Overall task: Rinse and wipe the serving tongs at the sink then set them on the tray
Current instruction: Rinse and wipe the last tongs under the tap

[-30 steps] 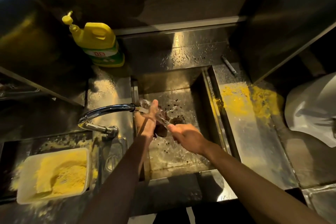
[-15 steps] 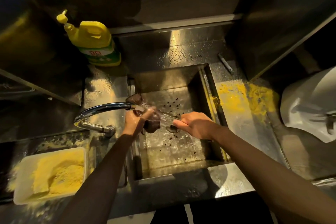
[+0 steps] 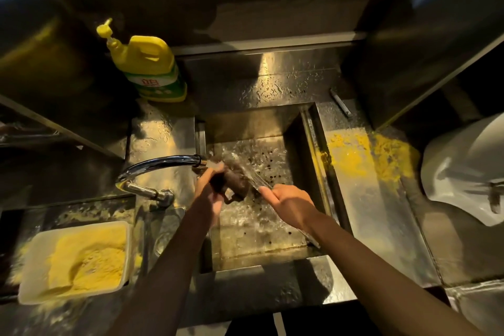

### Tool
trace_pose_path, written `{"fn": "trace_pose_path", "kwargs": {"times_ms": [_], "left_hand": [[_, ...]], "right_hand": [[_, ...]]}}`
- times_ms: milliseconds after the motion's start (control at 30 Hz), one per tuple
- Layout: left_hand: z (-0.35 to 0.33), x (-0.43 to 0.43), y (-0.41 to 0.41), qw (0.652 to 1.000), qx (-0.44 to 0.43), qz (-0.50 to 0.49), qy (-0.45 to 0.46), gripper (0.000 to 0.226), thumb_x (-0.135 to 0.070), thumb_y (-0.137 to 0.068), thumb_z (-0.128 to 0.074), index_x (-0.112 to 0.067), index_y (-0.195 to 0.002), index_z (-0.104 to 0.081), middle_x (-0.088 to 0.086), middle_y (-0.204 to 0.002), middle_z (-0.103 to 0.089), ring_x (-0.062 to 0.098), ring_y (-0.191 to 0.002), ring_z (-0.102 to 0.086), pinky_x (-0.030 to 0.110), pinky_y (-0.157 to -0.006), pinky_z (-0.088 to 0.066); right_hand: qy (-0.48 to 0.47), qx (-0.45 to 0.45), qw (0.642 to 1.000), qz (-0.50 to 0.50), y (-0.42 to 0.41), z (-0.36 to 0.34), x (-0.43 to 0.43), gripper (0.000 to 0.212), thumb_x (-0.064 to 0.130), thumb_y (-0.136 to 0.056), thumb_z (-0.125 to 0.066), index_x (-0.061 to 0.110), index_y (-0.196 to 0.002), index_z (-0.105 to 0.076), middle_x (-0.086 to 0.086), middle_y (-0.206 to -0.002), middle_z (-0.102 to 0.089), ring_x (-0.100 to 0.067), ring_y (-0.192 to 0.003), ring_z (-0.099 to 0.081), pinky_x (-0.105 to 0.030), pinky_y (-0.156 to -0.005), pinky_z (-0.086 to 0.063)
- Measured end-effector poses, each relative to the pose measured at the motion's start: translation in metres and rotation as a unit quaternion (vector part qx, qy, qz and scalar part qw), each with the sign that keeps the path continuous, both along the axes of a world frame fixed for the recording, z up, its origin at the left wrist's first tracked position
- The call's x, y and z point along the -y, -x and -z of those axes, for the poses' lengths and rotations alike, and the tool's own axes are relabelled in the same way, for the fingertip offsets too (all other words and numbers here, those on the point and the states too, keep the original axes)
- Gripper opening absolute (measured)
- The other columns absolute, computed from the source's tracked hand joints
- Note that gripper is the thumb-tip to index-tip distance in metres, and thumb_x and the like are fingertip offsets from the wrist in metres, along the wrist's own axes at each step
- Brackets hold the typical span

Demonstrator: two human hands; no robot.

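Two hands are busy in the sink [image 3: 245, 123] right now. The serving tongs [image 3: 257, 182] sit over the middle of the basin, slanting from the right hand [image 3: 293, 206] up toward the spout of the faucet [image 3: 161, 164]. Their working end is in the running water and pretty blurred there. That hand's fingers are wrapped around the tongs about mid-length, and what looks like the handle end pokes out below the wrist. The left hand [image 3: 210, 194] has its fingers curled around a dark brown pad [image 3: 236, 183] (sponge or cloth, can't tell). It's pressing the pad against the tongs just under the spout.

Handling-wise, my guess is thin steel: light and stiff, but wet and probably soapy, so slippery as anything. They're likely springy too, with arms that want to splay. I'd grip across both arms around the middle or nearer the hinge, squeezed together, and never by the tips.

Around all that, there's a yellow dish soap bottle [image 3: 150, 68] at the back left of the counter, behind the faucet. A white tub [image 3: 76, 262] of yellow crumb sits at the front left corner. A yellow crumb spill [image 3: 368, 155] runs along the counter by the sink's right edge. I can't spot a tray for sure.
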State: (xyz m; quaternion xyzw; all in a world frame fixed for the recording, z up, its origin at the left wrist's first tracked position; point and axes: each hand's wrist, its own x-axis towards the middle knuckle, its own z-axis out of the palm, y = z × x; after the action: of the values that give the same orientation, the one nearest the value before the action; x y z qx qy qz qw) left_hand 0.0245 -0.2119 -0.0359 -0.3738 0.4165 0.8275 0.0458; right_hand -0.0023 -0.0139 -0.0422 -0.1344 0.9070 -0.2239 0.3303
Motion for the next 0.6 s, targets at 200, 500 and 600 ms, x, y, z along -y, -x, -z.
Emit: {"fn": "trace_pose_path", "kwargs": {"times_ms": [200,500,600], "left_hand": [[0.013,-0.009,-0.004,0.996,0.049,0.014,0.079,0.037,-0.027,-0.077,-0.079,-0.010,-0.107,-0.067,0.009,-0.105,-0.074,0.025,-0.097,-0.070,0.040,-0.082,-0.058],[0.006,0.012,-0.009,0.988,0.104,-0.090,0.070,0.026,-0.019,-0.091,-0.067,-0.007,-0.112,-0.058,0.010,-0.100,-0.068,0.025,-0.090,-0.067,0.037,-0.072,-0.055],[-0.001,0.004,-0.016,0.993,0.046,-0.003,0.111,0.014,-0.017,-0.092,-0.064,-0.003,-0.094,-0.064,0.004,-0.072,-0.072,0.015,-0.064,-0.069,0.031,-0.060,-0.052]], "right_hand": [[-0.054,-0.102,0.980,-0.162,0.019,-0.007,0.002,0.067,0.067,-0.098,-0.020,0.024,-0.069,-0.062,-0.001,-0.090,-0.060,-0.019,-0.082,-0.058,-0.035,-0.075,-0.046],[-0.020,-0.137,0.990,-0.013,0.007,0.008,-0.028,0.083,0.078,-0.083,-0.010,0.019,-0.080,-0.069,0.003,-0.085,-0.052,-0.013,-0.073,-0.054,-0.028,-0.066,-0.039],[-0.012,-0.172,0.985,0.002,-0.002,0.004,-0.018,0.070,0.070,-0.091,-0.020,0.019,-0.084,-0.068,0.003,-0.091,-0.054,-0.012,-0.075,-0.054,-0.026,-0.066,-0.038]]}}
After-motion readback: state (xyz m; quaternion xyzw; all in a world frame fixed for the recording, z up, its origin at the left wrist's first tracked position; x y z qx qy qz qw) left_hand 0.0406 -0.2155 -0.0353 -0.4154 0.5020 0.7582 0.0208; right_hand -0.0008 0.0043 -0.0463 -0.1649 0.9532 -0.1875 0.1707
